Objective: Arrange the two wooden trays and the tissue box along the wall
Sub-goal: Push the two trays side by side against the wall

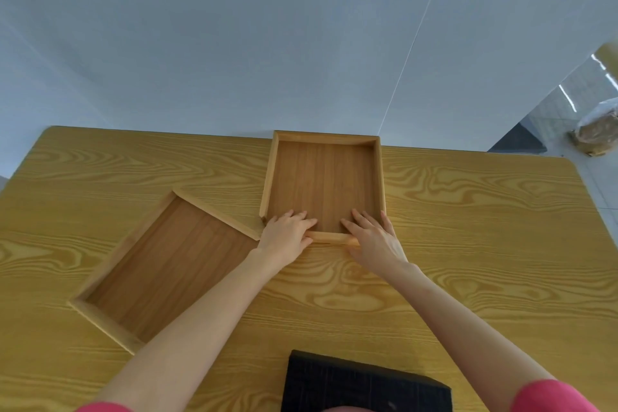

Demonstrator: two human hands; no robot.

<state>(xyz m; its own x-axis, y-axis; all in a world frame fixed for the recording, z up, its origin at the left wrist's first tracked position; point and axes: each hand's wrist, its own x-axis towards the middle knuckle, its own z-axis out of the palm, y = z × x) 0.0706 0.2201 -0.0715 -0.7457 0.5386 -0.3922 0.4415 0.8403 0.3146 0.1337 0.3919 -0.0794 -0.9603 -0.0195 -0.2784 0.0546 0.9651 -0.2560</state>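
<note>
Hands grip one wooden tray (322, 177) by its near rim, left hand (287, 236) and right hand (373, 237) clamped there, fingers inside, apparently squaring its far edge against the wall (234, 43).

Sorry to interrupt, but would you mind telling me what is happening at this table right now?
A person has both hands on the near rim of one wooden tray, left hand and right hand, with its far end at the wall. The second wooden tray lies askew to the left on the table, away from the wall. A black box sits at the near edge, untouched.
</note>
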